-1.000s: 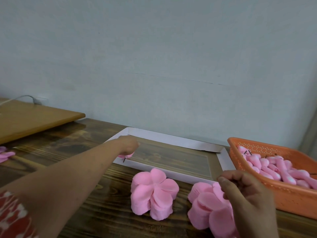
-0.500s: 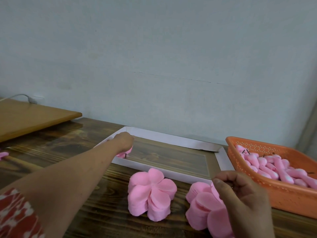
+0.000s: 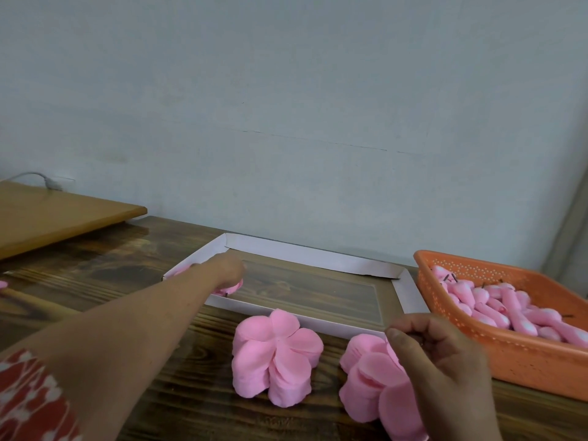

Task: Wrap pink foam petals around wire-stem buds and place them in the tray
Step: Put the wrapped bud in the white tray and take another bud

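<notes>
My left hand (image 3: 227, 270) reaches into the left end of the white cardboard tray (image 3: 305, 253) and grips a pink wrapped bud (image 3: 236, 286), low over the tray floor, its dark wire stem poking out below. Another bit of pink (image 3: 183, 268) shows in the tray behind my forearm. In front of the tray stand two stacks of pink foam petals, one in the middle (image 3: 275, 351) and one to the right (image 3: 366, 377). My right hand (image 3: 442, 361) hovers over the right stack with fingers curled against the thumb; what it holds, if anything, is hidden.
An orange perforated basket (image 3: 525, 361) at the right holds several pink wire-stem buds (image 3: 496, 307). A light wooden board (image 3: 47, 218) lies at the back left, with a white cable by the wall. A pink scrap (image 3: 2, 284) shows at the left edge. The wall stands close behind the tray.
My left hand has carried the wrapped bud further into the tray's left end and lowered it. My right hand has barely moved.
</notes>
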A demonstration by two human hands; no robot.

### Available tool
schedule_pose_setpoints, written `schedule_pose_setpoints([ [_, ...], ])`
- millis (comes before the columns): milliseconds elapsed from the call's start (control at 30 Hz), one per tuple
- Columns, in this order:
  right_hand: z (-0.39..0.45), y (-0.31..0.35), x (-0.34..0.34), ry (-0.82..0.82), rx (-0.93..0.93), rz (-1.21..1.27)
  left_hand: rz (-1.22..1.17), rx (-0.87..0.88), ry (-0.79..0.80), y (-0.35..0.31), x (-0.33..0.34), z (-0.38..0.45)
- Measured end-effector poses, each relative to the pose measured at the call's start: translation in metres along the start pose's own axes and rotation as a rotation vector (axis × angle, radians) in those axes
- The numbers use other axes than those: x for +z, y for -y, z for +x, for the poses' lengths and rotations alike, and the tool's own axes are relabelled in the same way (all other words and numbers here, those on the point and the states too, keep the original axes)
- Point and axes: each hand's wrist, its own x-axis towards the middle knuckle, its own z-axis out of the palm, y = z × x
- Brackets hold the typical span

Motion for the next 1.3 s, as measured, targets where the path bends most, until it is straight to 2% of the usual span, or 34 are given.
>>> schedule_pose_setpoints([
  [33, 0.0, 0.0, 0.0, -0.001, -0.001, -0.004, 0.042, -0.056, 0.042, 0.001, 0.0, 0.001],
  [100, 0.0, 0.001, 0.0, 0.001, -0.003, -0.013, 0.243, 0.005, 0.052, 0.005, 0.001, 0.001],
  [167, 0.0, 0.001, -0.001, 0.004, -0.003, -0.021, 0.344, 0.09, 0.042, 0.005, 0.002, 0.002],
  [267, -0.001, 0.002, -0.002, 0.003, -0.004, -0.037, 0.254, 0.081, 0.005, 0.01, 0.011, 0.014],
  [367, -0.001, 0.002, -0.001, 0.002, -0.003, -0.04, 0.256, 0.144, -0.015, 0.017, 0.018, 0.024],
  [667, 0.0, 0.003, 0.0, -0.003, 0.0, -0.034, 0.317, 0.116, 0.007, 0.011, 0.018, 0.019],
  [933, 0.002, 0.001, 0.0, 0.009, 0.032, -0.043, 0.27, 0.117, -0.09, 0.01, 0.018, 0.017],
  [1033, 0.003, -0.001, -0.003, 0.005, 0.047, -0.046, 0.319, 0.221, -0.204, -0.004, 0.013, 0.002],
  [1100, 0.004, 0.0, -0.004, -0.008, 0.054, -0.041, 0.264, 0.335, -0.249, -0.014, 0.01, -0.015],
  [1200, 0.014, 0.011, -0.01, -0.049, 0.046, -0.033, 0.137, 0.518, -0.188, -0.023, 0.008, -0.044],
  [1300, 0.042, 0.019, -0.028, -0.087, 0.012, -0.125, 0.235, 0.596, -0.081, -0.023, 0.01, -0.068],
])
